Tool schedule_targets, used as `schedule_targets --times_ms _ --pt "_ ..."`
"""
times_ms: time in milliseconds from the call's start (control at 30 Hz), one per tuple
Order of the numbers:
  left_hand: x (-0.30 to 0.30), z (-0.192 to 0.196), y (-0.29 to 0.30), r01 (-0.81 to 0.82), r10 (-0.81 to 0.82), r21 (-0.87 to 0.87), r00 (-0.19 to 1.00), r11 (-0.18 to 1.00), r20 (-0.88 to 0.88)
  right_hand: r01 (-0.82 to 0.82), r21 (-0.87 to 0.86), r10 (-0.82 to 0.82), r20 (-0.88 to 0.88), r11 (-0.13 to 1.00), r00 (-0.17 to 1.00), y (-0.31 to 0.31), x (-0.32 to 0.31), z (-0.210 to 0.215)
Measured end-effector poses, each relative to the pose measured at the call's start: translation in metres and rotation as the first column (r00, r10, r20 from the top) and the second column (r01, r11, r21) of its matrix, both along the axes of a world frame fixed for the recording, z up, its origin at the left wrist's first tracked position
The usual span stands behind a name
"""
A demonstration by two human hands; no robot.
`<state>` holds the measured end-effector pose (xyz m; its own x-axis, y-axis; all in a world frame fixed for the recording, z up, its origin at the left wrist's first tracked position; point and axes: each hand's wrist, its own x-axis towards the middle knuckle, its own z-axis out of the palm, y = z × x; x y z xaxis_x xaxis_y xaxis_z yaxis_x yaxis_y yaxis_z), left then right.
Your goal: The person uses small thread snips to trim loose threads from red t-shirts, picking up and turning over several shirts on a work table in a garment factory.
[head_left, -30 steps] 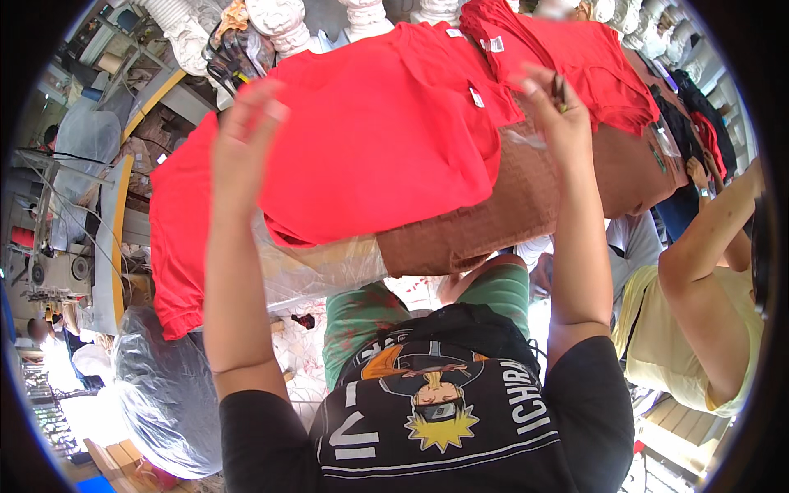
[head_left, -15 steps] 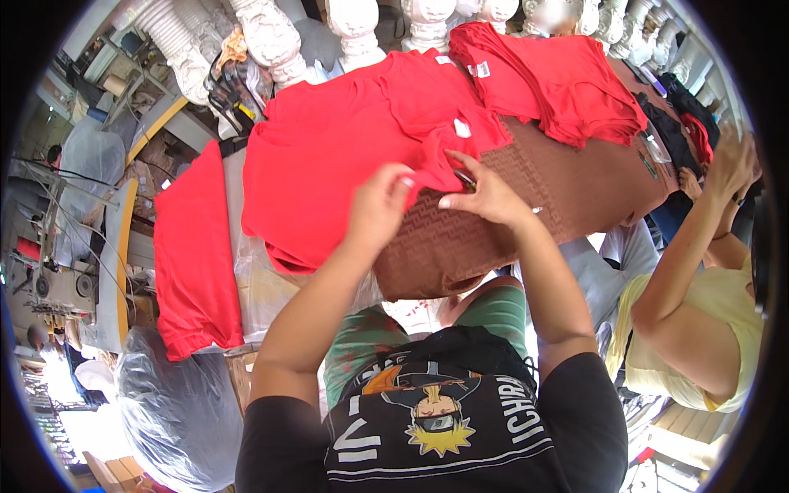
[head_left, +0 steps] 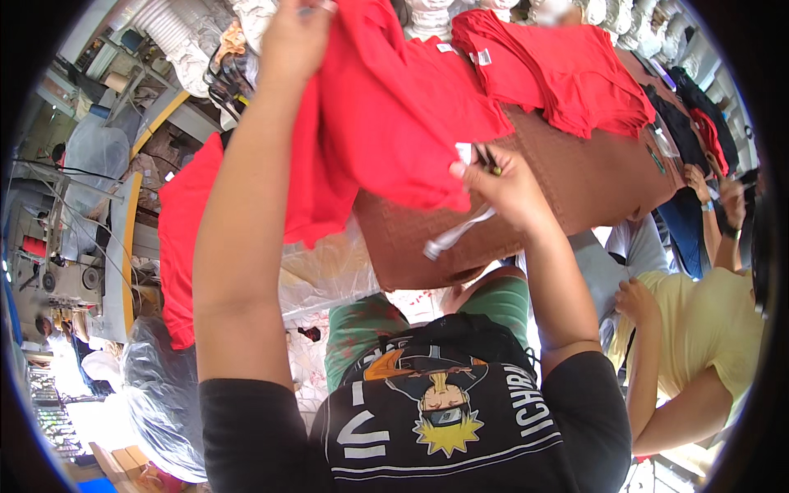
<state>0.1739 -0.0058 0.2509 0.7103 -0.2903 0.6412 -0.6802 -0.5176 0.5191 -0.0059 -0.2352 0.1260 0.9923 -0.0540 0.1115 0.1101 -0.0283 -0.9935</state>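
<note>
A red garment (head_left: 386, 131) is lifted off the table and stretched between my hands. My left hand (head_left: 297, 37), raised high at the upper left, is closed on its upper edge. Lower down, my right hand (head_left: 508, 185) pinches the hem corner beside a white label (head_left: 463, 153). The same hand also holds a small dark tool that looks like thread snips (head_left: 492, 160), partly hidden by the fingers. Beneath that hand shows a white strip (head_left: 456, 235), blurred; whether it hangs from the garment I cannot tell. More red fabric (head_left: 460, 90) lies flat behind.
A brown patterned cloth (head_left: 575, 181) covers the table. Folded red garments (head_left: 567, 78) are piled at the far right, with dark clothing (head_left: 678, 123) beyond. White balusters (head_left: 429, 20) line the back. At right, a person in yellow (head_left: 699, 329) works; sewing machinery (head_left: 70, 275) stands left.
My left hand has risen up and left, pulling the red garment off the table. My right hand has shifted slightly right with the hem. The white strip has come into view.
</note>
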Motion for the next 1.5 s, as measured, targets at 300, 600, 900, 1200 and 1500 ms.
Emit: schedule_targets --times_ms 300,600,900,1200,1500 --pt "-0.109 -0.132 -0.019 0.227 -0.233 -0.062 0.898 0.972 -0.374 0.261 -0.509 -0.304 -0.001 0.820 0.953 -0.058 -0.012 -0.042" --pt "-0.137 -0.190 0.040 -0.238 0.211 0.293 0.970 0.926 0.121 0.333 -0.646 -0.195 0.277 0.687 0.941 -0.030 0.021 -0.083" --pt "-0.033 -0.074 0.142 -0.255 0.328 -0.527 0.944 0.810 0.047 0.511 0.104 -0.516 0.315 0.853 0.797 -0.056 0.017 0.020" --pt "-0.062 -0.169 0.136 -0.396 0.337 -0.157 0.891 0.905 -0.304 0.530 -0.671 -0.571 0.190 0.518 0.799 -0.064 0.015 -0.044" --pt "-0.165 -0.227 0.141 -0.361 0.445 0.374 0.880 0.854 -0.167 0.320 -0.551 -0.365 0.030 0.771 0.931 -0.067 0.006 -0.028"
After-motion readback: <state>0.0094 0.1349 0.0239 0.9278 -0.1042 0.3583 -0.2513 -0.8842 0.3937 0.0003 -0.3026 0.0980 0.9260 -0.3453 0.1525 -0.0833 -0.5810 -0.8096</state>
